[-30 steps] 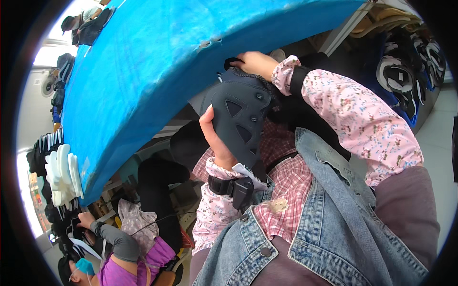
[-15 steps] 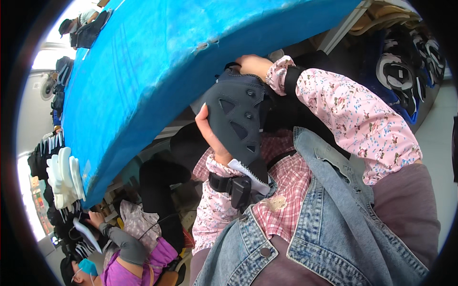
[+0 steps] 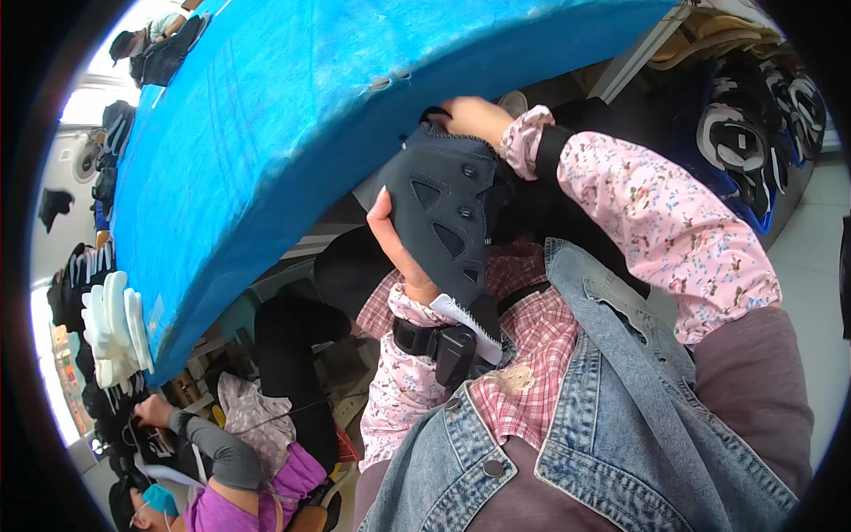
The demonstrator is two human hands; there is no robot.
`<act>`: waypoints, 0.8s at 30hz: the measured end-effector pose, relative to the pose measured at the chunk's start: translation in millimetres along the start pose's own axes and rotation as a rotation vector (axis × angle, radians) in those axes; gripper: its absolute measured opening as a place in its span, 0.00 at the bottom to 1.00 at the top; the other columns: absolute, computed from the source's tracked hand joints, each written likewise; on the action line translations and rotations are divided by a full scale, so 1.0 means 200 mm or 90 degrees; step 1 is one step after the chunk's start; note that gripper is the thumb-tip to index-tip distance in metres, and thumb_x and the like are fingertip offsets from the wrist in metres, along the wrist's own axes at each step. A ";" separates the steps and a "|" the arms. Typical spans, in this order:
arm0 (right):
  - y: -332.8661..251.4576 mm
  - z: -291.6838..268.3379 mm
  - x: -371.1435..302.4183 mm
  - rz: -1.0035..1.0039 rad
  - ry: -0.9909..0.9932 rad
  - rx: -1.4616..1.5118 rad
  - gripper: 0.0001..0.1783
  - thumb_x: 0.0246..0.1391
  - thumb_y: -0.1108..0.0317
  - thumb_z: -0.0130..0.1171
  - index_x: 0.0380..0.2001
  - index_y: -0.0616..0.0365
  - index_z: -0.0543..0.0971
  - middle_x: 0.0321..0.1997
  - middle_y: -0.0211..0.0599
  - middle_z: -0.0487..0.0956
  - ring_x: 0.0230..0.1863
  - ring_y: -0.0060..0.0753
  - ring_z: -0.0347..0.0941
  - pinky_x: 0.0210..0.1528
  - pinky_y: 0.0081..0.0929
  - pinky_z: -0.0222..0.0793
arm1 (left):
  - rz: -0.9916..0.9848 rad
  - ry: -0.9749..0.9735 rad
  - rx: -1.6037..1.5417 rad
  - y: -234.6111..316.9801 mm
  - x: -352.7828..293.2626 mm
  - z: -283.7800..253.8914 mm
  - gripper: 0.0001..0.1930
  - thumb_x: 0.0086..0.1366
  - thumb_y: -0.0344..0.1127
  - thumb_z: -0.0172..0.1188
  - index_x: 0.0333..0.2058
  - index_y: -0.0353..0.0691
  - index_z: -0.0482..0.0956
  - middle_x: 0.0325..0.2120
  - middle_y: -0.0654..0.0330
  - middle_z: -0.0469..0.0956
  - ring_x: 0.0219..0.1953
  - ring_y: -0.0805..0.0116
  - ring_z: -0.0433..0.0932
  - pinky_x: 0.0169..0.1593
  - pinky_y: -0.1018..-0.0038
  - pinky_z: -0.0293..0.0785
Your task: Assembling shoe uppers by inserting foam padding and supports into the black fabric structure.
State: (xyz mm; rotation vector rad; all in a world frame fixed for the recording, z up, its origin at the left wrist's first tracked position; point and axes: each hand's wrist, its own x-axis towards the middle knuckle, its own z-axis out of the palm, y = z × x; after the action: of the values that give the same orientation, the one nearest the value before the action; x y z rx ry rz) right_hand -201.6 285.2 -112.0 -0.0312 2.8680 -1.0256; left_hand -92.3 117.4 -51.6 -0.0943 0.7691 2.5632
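A dark grey shoe upper [image 3: 421, 208] with triangular cut-outs and eyelets is held upright below the near edge of the blue table. My left hand [image 3: 406, 259] grips its lower left side; one finger lies along the outside, while the other fingers are hidden behind or inside the upper. At its top end, my right hand [image 3: 474, 121] is closed near a small black loop [image 3: 434, 115]; its fingertips are partly hidden. A white zigzag-edged strip [image 3: 467, 328] shows at the upper's lower end.
The blue-covered table [image 3: 284, 97] stretches across ahead. White foot-shaped pieces [image 3: 115, 328] hang at its left end. A co-worker in purple [image 3: 222, 505] sits at lower left, another person [image 3: 164, 44] beyond. A blue bin with black-and-white shoe uppers [image 3: 736, 142] stands at right.
The upper and both my hands have shifted very slightly to the right, with the grip kept. A dark piece now shows at the far left, and the co-worker's arm has moved.
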 end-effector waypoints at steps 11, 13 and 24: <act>0.02 -0.02 0.01 -0.036 -0.035 -0.025 0.21 0.55 0.55 0.49 0.40 0.62 0.76 0.39 0.56 0.76 0.41 0.55 0.72 0.45 0.40 0.67 | 0.008 0.067 0.042 -0.01 0.02 0.08 0.28 0.62 0.54 0.36 0.47 0.36 0.69 0.42 0.57 0.73 0.44 0.65 0.72 0.47 0.71 0.69; -0.02 -0.13 0.01 -0.033 -0.134 -0.056 0.20 0.54 0.54 0.49 0.40 0.60 0.77 0.38 0.55 0.76 0.42 0.55 0.72 0.44 0.40 0.67 | -0.013 -0.001 0.041 0.00 0.06 0.03 0.28 0.62 0.53 0.36 0.47 0.35 0.69 0.43 0.56 0.73 0.45 0.64 0.72 0.48 0.71 0.69; 0.10 0.06 0.09 0.051 -0.037 -0.001 0.19 0.55 0.58 0.50 0.43 0.60 0.74 0.40 0.55 0.76 0.42 0.56 0.72 0.43 0.41 0.67 | 0.055 0.048 0.058 -0.08 0.13 0.02 0.27 0.63 0.53 0.34 0.45 0.35 0.70 0.41 0.57 0.73 0.42 0.64 0.73 0.47 0.71 0.69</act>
State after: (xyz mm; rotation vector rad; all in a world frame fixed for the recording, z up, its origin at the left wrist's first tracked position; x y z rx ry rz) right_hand -218.8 291.8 -135.6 0.0525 2.7940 -0.9900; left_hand -107.8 141.7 -60.5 -0.1323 0.9356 2.6148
